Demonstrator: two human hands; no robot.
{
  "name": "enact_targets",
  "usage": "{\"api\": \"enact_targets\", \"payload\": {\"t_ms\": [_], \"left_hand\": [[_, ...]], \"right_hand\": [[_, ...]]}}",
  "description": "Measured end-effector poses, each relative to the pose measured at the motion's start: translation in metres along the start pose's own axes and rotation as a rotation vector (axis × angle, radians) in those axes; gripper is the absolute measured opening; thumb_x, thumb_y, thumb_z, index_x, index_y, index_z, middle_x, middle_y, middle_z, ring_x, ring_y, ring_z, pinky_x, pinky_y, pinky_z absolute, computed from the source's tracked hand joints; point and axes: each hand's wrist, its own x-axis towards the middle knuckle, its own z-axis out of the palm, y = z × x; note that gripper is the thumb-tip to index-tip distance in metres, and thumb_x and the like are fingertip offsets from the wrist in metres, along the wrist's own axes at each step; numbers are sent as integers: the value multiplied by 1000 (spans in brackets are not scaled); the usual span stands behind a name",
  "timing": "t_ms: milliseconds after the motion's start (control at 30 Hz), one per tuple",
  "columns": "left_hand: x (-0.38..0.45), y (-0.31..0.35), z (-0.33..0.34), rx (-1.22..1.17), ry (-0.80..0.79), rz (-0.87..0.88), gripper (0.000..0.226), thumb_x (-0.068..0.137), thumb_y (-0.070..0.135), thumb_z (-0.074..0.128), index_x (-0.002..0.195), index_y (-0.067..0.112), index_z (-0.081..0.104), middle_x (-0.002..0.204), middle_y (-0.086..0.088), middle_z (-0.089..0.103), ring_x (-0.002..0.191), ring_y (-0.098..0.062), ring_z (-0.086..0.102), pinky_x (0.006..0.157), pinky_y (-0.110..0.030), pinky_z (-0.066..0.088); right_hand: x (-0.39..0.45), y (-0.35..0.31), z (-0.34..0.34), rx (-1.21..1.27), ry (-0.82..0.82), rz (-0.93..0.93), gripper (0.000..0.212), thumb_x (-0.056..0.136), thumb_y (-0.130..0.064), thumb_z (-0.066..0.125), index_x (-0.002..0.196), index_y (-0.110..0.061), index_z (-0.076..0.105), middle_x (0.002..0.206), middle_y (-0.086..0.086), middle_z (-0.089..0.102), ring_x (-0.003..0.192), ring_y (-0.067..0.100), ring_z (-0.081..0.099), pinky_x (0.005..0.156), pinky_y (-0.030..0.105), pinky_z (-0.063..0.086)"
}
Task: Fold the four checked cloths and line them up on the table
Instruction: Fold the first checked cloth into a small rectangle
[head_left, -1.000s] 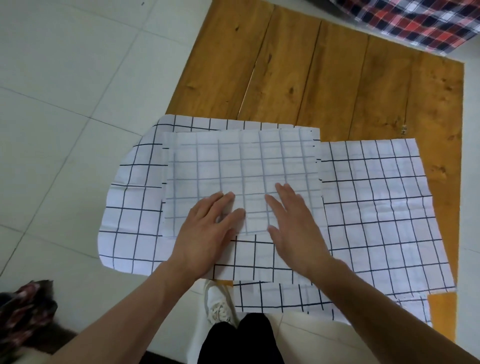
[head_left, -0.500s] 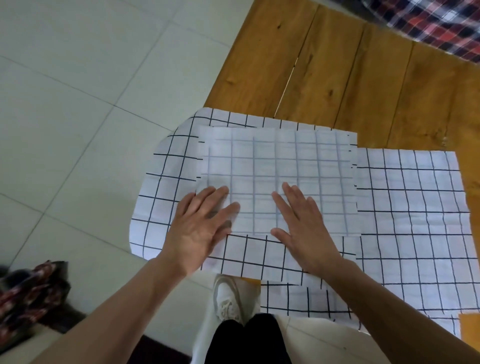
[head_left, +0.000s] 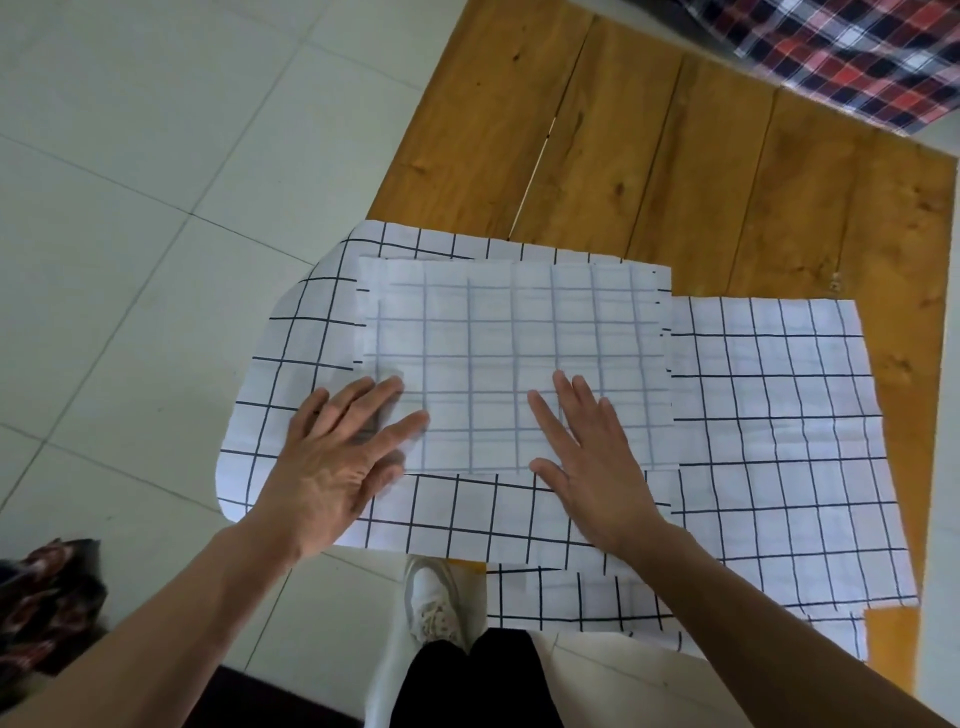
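A folded white checked cloth (head_left: 511, 338), pale side up, lies on top of a larger spread white checked cloth (head_left: 301, 374) that hangs over the left edge of the wooden table (head_left: 649, 171). My left hand (head_left: 337, 462) lies flat with straight fingers on the folded cloth's near left corner. My right hand (head_left: 592, 462) presses flat on its near right part. Another spread checked cloth (head_left: 779, 426) lies to the right, and a further checked layer (head_left: 571, 597) shows under it at the near edge.
A red, black and white plaid fabric (head_left: 857, 57) lies at the table's far right corner. Bare wooden planks lie beyond the cloths. A dark patterned bundle (head_left: 47, 603) sits on the tiled floor at the lower left. My shoe (head_left: 431, 603) stands below the table edge.
My hands have slid apart on the folded cloth, the left toward its left corner. The view has shifted so that the cloths sit further right in the frame.
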Motion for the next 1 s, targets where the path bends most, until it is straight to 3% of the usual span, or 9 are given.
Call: {"api": "enact_targets", "payload": {"t_ms": [167,333,400,533,600,667,800,900,1000], "left_hand": [[1,2,-4,-28,4,-3,51,97,54,29,148,50,30,164,8,20,151,-21,19,118,-51,18],[2,6,-13,-44,-5,4,50,95,50,42,145,44,41,161,4,29,147,-25,28,115,-53,27],[2,7,-20,-63,16,11,49,94,44,53,142,40,45,157,1,36,144,-27,34,112,-52,31],[3,9,-35,-26,-47,42,65,78,33,70,138,33,46,152,0,42,138,-25,39,111,-47,33],[6,13,-41,27,-116,20,76,73,30,76,140,35,39,155,2,38,139,-24,37,113,-44,30],[11,19,-44,79,-144,5,78,80,34,69,146,38,28,160,5,24,144,-23,28,116,-41,22],[18,26,-53,116,-196,-37,85,86,33,63,152,40,10,161,8,10,147,-21,14,118,-37,17],[19,27,-51,121,-168,-20,83,85,33,65,149,39,13,160,5,14,145,-23,19,117,-39,20],[16,26,-42,140,-144,20,82,74,31,75,140,35,27,153,0,35,137,-25,35,111,-42,33]], "right_hand": [[-18,26,-4,32,31,34,61,102,-49,16,157,-30,-2,165,-2,-15,151,18,-17,123,40,-5],[-37,48,-10,89,71,92,52,107,-33,26,157,-29,13,166,-1,-4,152,18,-8,123,44,7],[-40,51,-12,107,107,140,52,105,-20,39,155,-26,25,166,2,5,153,20,0,123,46,14],[-32,37,-21,91,201,193,62,85,6,65,140,-18,52,155,10,37,145,27,31,114,48,36],[-26,20,-27,118,233,125,51,83,0,71,131,-15,61,146,11,49,135,29,44,107,48,44],[-22,0,-32,144,212,60,47,84,-12,74,130,-15,62,144,10,51,133,28,47,105,45,45],[-16,-16,-30,198,64,147,59,91,-35,66,144,-22,45,157,0,30,145,18,25,114,36,32],[-16,-18,-28,211,69,166,60,90,-36,66,144,-22,44,157,0,29,146,17,23,114,35,32],[-17,-18,-30,219,70,167,59,90,-35,68,143,-22,45,157,0,30,145,17,24,113,35,34]]}}
